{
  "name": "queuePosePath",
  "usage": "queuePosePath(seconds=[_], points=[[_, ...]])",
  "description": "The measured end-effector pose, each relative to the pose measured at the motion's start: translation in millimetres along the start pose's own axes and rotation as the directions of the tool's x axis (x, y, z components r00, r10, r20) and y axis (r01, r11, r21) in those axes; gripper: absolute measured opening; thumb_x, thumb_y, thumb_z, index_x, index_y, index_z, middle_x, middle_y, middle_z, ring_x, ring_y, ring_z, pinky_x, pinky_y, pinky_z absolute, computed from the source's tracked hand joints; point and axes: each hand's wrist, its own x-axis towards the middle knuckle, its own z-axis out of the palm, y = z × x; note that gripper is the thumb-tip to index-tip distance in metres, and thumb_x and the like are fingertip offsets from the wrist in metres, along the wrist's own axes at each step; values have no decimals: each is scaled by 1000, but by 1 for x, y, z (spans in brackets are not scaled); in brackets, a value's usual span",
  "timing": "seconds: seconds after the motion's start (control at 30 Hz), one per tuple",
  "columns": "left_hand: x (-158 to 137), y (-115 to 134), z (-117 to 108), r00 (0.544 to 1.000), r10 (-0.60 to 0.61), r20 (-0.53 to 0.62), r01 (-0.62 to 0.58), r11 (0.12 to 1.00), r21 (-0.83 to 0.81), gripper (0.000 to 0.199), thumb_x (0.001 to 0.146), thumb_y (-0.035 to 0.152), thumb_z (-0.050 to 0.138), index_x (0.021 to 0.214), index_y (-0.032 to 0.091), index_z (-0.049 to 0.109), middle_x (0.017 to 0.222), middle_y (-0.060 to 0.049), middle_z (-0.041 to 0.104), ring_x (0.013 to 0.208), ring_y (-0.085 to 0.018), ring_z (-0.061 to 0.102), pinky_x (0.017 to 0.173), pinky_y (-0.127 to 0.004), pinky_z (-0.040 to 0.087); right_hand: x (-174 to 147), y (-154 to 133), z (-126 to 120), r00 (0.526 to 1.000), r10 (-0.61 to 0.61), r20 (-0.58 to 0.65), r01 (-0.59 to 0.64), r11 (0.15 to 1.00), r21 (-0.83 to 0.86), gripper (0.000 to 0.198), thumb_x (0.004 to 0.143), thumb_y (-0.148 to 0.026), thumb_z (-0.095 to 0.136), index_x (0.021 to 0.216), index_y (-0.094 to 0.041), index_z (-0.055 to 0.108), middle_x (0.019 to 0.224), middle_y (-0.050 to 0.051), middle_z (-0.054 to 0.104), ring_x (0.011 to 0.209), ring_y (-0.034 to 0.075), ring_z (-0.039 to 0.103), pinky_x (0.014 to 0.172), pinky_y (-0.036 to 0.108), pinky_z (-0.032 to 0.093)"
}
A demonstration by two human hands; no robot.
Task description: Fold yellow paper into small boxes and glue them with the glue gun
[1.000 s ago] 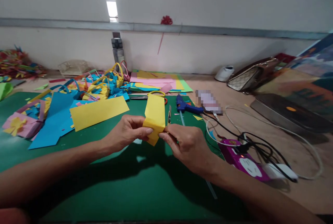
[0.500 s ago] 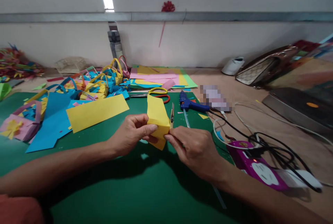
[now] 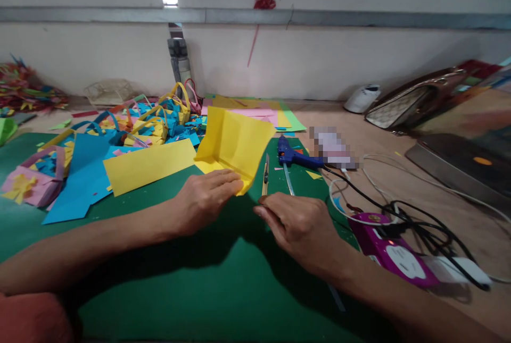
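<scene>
My left hand grips a creased sheet of yellow paper by its lower edge. The sheet is partly unfolded, with fold lines across it, and is held up above the green mat. To its right, my right hand is closed around a utility knife, blade pointing up and away from me. The knife is apart from the paper. Left of the sheet, a flat yellow strip overlaps blue paper on the mat.
A blue glue gun lies right of the knife, its cord running to a purple power strip. Small paper baskets stand at the back left. A stack of coloured sheets, a blurred-out phone-like object and a bag lie beyond.
The yellow paper was folded narrow beside the knife; it is now opened wider and turned, and my left hand has rolled over. The scissors behind it are now hidden. The knife hand has barely moved.
</scene>
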Motion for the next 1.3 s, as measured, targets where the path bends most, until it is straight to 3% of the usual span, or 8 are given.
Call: queuePosePath(seconds=[0.13, 0.27, 0.4, 0.5, 0.7, 0.97, 1.17, 1.3], points=[[-9, 7, 4, 939, -130, 318, -25, 898, 440, 30, 86, 9, 32, 107, 7, 53, 107, -17, 59, 102, -24, 54, 70, -33, 54, -3, -9, 2, 996, -80, 47, 81, 997, -15, 27, 88, -23, 42, 66, -16, 56, 56, 0, 57, 51, 9, 47, 51, 24, 26], [-13, 21, 8, 831, -292, 473, -24, 831, 556, 27, 83, 6, 33, 100, 7, 54, 95, -17, 58, 86, -26, 55, 54, -33, 50, -8, -16, 8, 985, -159, 61, 162, 985, -51, 30, 88, -22, 40, 62, -17, 56, 51, -1, 52, 49, 10, 44, 51, 26, 24], [-18, 26, 12, 825, -280, 491, -12, 860, 510, 19, 83, 10, 39, 87, 10, 58, 81, -12, 58, 78, -26, 54, 50, -31, 45, -10, -20, 14, 968, -235, 90, 244, 963, -110, 25, 86, -13, 39, 92, -15, 63, 54, -1, 54, 51, 12, 46, 51, 27, 27], [-21, 25, 12, 838, -271, 474, 21, 883, 468, 17, 84, 15, 44, 75, 14, 59, 76, -10, 58, 75, -25, 54, 56, -33, 43, -10, -21, 15, 940, -299, 163, 327, 926, -188, 40, 82, -7, 38, 118, -12, 54, 57, 0, 56, 52, 13, 48, 52, 28, 29], [-21, 20, 8, 821, -352, 450, 164, 900, 404, 25, 85, 37, 48, 95, 17, 59, 91, -10, 60, 87, -28, 54, 68, -39, 43, -9, -20, 21, 953, -207, 220, 270, 910, -314, 32, 80, -9, 42, 105, -12, 63, 61, 3, 59, 55, 15, 51, 54, 30, 31], [-21, 13, 11, 800, -395, 452, 198, 884, 422, 25, 88, 22, 39, 110, 16, 50, 101, -9, 58, 89, -25, 53, 72, -38, 42, -7, -14, 27, 968, -146, 205, 196, 947, -253, 22, 84, -15, 45, 90, -16, 66, 63, 2, 60, 59, 14, 52, 55, 28, 32], [-21, 12, 9, 818, -324, 476, 116, 902, 416, 19, 86, 18, 43, 98, 17, 57, 94, -9, 57, 88, -27, 52, 69, -37, 42, 1, -15, 14, 940, -161, 302, 233, 948, -218, 40, 82, -8, 38, 116, -21, 55, 75, 2, 64, 57, 13, 54, 48, 26, 29], [-21, 14, 8, 809, -340, 480, 147, 907, 395, 17, 86, 20, 44, 92, 19, 59, 90, -8, 57, 85, -26, 53, 66, -37, 42, 3, -26, 5, 915, -266, 303, 345, 905, -248, 47, 85, -7, 30, 126, -20, 48, 65, 2, 61, 48, 12, 50, 45, 26, 27]])
